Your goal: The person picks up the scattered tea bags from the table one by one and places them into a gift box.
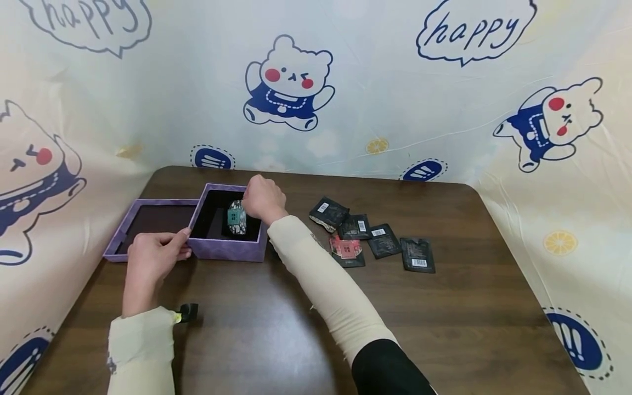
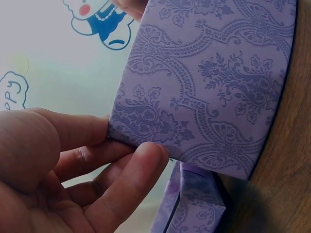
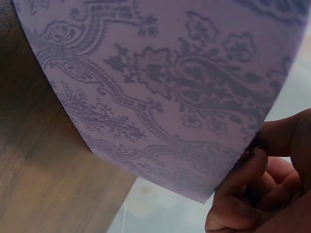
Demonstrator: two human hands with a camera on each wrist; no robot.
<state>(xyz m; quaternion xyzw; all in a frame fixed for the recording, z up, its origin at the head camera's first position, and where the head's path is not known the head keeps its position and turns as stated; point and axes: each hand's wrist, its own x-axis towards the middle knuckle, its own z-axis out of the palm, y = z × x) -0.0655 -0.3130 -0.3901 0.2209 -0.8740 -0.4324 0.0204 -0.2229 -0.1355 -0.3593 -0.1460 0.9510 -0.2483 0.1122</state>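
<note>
A purple patterned box (image 1: 227, 251) with a black lining stands open on the table. Inside it sits a small teal packet with black-and-white edges (image 1: 236, 217). At the box's front left corner my left hand (image 1: 155, 258) pinches the edge between thumb and fingers; the left wrist view shows the fingertips (image 2: 150, 153) right at that corner. My right hand (image 1: 264, 198) reaches across to the right side, its fingers curled over the rim. In the right wrist view the curled fingers (image 3: 243, 194) grip the edge of the patterned wall (image 3: 146, 97).
To the left of the box lies the purple lid (image 1: 114, 247), dark inside up. Several small black sachets (image 1: 417, 255) lie to the right, one showing a red face (image 1: 347, 248). A patterned cloth (image 1: 355, 109) hangs behind and beside the brown table (image 1: 444, 329).
</note>
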